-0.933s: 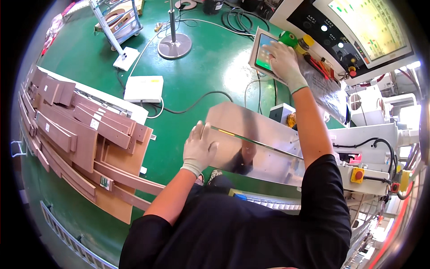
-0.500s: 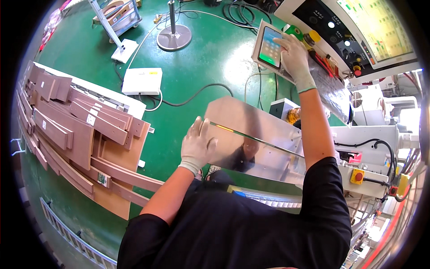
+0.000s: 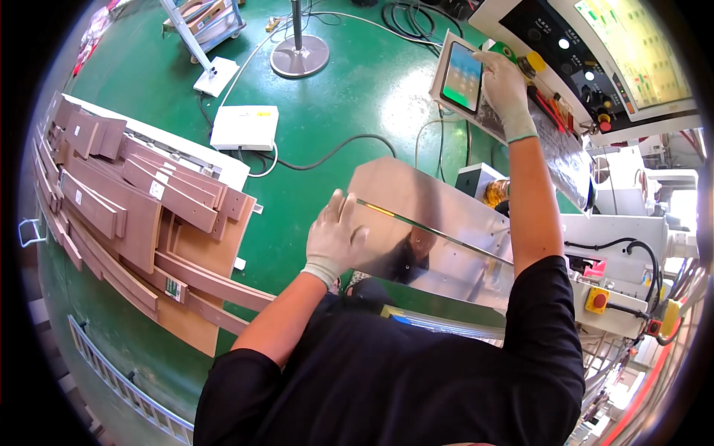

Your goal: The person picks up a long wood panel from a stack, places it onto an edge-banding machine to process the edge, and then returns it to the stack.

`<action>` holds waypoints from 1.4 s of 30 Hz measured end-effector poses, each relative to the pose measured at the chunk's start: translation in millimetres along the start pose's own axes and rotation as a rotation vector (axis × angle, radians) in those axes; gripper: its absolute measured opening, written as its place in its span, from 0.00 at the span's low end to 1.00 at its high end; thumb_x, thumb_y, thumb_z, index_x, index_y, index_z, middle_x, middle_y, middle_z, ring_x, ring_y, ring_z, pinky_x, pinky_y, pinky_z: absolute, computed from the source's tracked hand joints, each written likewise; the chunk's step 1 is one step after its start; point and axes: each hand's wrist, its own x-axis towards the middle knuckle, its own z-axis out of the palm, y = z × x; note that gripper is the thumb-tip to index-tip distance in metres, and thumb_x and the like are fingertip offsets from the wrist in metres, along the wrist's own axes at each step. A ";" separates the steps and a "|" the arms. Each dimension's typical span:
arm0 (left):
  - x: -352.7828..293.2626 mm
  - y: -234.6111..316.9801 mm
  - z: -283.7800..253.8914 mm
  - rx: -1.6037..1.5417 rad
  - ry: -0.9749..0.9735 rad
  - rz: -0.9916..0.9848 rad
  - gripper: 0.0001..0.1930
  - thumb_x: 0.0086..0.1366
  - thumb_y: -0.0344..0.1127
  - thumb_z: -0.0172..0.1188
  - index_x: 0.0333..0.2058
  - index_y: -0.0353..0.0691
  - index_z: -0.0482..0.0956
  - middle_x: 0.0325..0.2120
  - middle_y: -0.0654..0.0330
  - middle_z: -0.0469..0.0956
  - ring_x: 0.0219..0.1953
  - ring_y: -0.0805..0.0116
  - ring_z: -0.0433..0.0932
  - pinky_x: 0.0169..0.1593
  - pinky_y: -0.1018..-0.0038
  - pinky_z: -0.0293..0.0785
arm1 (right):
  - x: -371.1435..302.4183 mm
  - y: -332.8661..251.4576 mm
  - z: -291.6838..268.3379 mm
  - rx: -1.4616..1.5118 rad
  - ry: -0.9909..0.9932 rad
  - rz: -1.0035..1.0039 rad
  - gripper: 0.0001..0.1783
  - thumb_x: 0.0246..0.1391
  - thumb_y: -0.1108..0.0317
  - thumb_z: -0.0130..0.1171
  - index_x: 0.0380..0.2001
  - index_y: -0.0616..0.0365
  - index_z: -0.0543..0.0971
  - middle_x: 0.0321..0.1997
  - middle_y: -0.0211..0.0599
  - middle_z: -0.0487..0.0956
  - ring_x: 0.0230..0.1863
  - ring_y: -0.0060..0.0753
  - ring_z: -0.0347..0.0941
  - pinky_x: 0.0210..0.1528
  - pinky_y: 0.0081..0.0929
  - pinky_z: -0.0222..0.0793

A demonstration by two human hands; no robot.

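Note:
A phone or small tablet (image 3: 461, 78) with a lit blue-green screen lies on a pale ledge beside the control panel. My right hand (image 3: 507, 85), in a pale glove, is at the screen's upper right edge, its fingers reaching toward the glass without gripping it. My left hand (image 3: 335, 234), also gloved, rests with spread fingers at the near left end of a shiny metal table (image 3: 476, 223). A dark slot with a yellow strip at one end runs along this table. Nothing is in the left hand.
Brown boards (image 3: 119, 193) are stacked at the left. A white box (image 3: 245, 128) with cables and a round stand base (image 3: 299, 56) are on the green floor. The control panel (image 3: 573, 59) has a bright screen. A red button on a yellow box (image 3: 597, 299) is at right.
My right fingers have drawn back from the middle of the screen to its upper right edge. The screen's round keys look fainter. My left hand stays on the metal table.

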 end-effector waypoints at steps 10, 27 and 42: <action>14.3 24.6 -31.3 -0.016 -0.107 -0.025 0.37 0.63 0.44 0.64 0.68 0.35 0.65 0.66 0.32 0.65 0.62 0.35 0.73 0.63 0.53 0.72 | 31.0 -3.8 -7.6 -0.451 -0.161 0.094 0.26 0.60 0.65 0.45 0.58 0.42 0.83 0.56 0.43 0.84 0.59 0.50 0.78 0.61 0.47 0.73; 3.3 0.4 -1.0 -0.034 -0.014 -0.009 0.37 0.64 0.43 0.64 0.68 0.35 0.64 0.66 0.33 0.64 0.59 0.35 0.74 0.61 0.52 0.74 | -4.2 -6.3 -29.9 0.004 -0.114 0.164 0.19 0.63 0.63 0.48 0.47 0.48 0.87 0.52 0.41 0.86 0.54 0.49 0.81 0.58 0.40 0.75; 5.0 1.6 -0.1 -0.008 -0.021 -0.020 0.38 0.64 0.45 0.64 0.69 0.36 0.64 0.67 0.34 0.64 0.61 0.36 0.73 0.61 0.52 0.74 | -40.8 -37.2 -38.3 0.071 -0.128 -0.127 0.15 0.52 0.70 0.55 0.36 0.50 0.90 0.44 0.37 0.86 0.50 0.46 0.80 0.57 0.42 0.75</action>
